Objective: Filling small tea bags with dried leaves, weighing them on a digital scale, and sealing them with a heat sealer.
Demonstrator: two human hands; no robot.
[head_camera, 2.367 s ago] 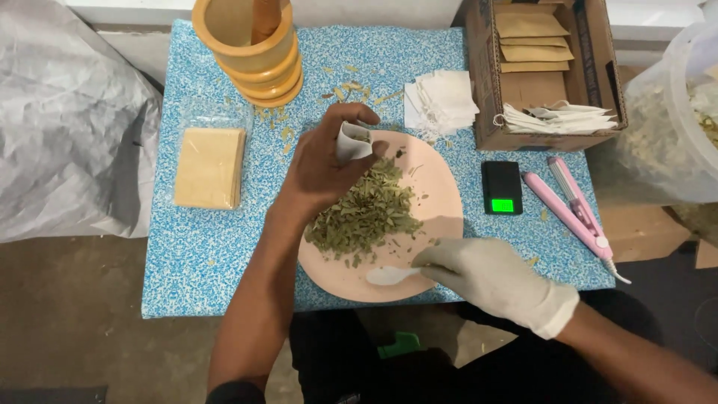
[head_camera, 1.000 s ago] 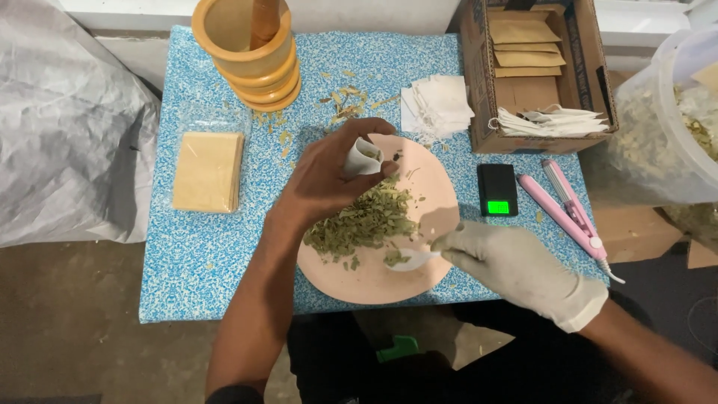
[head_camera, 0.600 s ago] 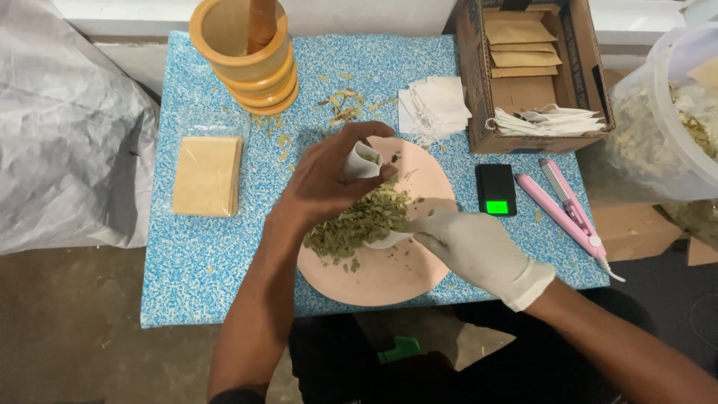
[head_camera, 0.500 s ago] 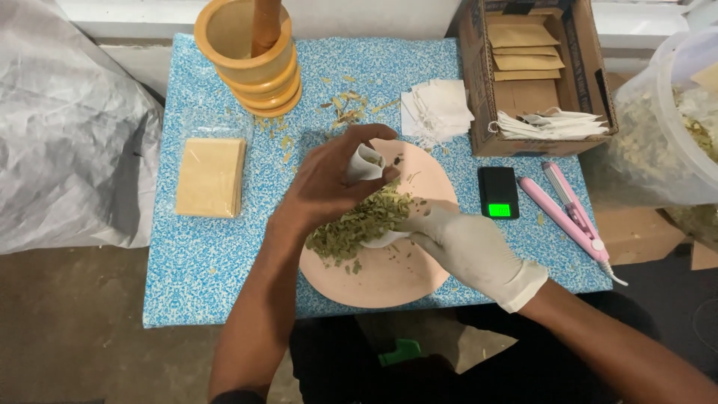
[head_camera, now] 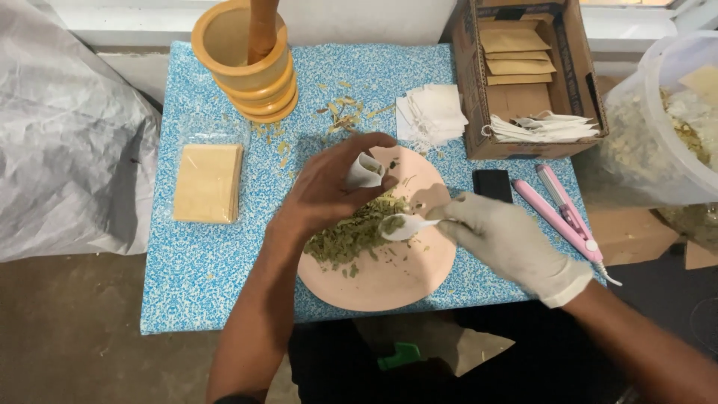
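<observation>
My bare left hand (head_camera: 323, 193) grips a small white paper bag (head_camera: 364, 171), its mouth open and some leaves inside, above the far side of a round pink plate (head_camera: 389, 275). A heap of dried green leaves (head_camera: 351, 233) lies on the plate under that hand. In a white glove, my right hand (head_camera: 507, 238) holds a white plastic spoon (head_camera: 402, 227) loaded with leaves, just above the heap and below the bag.
The plate sits on a blue speckled table (head_camera: 202, 262). A wooden mortar with pestle (head_camera: 247, 52) stands at the back, a pack of tan sachets (head_camera: 207, 183) at left. White bags (head_camera: 434, 111), a cardboard box (head_camera: 523, 75), a black scale (head_camera: 492, 184), a pink sealer (head_camera: 566, 213) lie right.
My right hand pushed the spoon into the leaf heap, then lifted it out loaded and drew back slightly to the right. The left hand kept the bag almost still.
</observation>
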